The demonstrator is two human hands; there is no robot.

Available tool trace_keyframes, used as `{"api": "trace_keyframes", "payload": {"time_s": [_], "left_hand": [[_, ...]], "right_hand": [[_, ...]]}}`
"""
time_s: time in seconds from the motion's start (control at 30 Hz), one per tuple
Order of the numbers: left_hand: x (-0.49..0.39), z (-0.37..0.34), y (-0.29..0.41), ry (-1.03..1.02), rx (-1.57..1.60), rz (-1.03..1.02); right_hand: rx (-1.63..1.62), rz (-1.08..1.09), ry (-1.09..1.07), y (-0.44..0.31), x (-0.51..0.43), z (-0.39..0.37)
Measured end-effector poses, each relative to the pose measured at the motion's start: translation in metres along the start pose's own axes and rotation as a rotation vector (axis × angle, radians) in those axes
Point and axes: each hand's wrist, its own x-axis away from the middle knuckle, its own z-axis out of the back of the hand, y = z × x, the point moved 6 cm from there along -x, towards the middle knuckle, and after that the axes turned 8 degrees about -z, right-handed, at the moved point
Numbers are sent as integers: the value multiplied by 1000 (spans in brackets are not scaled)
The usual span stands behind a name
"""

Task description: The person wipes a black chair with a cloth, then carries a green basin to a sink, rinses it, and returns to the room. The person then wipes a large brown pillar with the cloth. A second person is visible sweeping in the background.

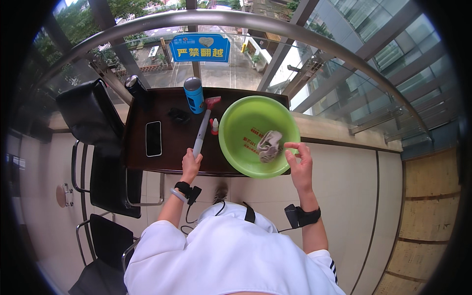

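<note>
My left hand grips the grey handle of a squeegee-like tool, whose red head points away from me over the dark wooden table. My right hand is raised at the right rim of a green plastic basin, fingers apart and holding nothing. A crumpled greyish cloth lies in the basin, just left of my right fingertips. Between the tool and the basin stands a small bottle with a white tip and red parts. A blue bottle with a grey lid stands beside the tool's red head.
A smartphone, a black object and a dark metallic flask are on the table's left part. Black chairs stand at the left. Behind the table run a metal handrail and glass panels bearing a blue sign.
</note>
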Motion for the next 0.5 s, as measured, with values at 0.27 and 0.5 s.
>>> {"api": "trace_keyframes", "payload": {"time_s": [0.27,0.5], "left_hand": [[84,55,147,-348,1006,-120],[173,37,284,-1166,1288,-54]], "right_hand": [[-215,-196,-239,-8,30,-22],[-729,-47,-344,-73,37,19]]}}
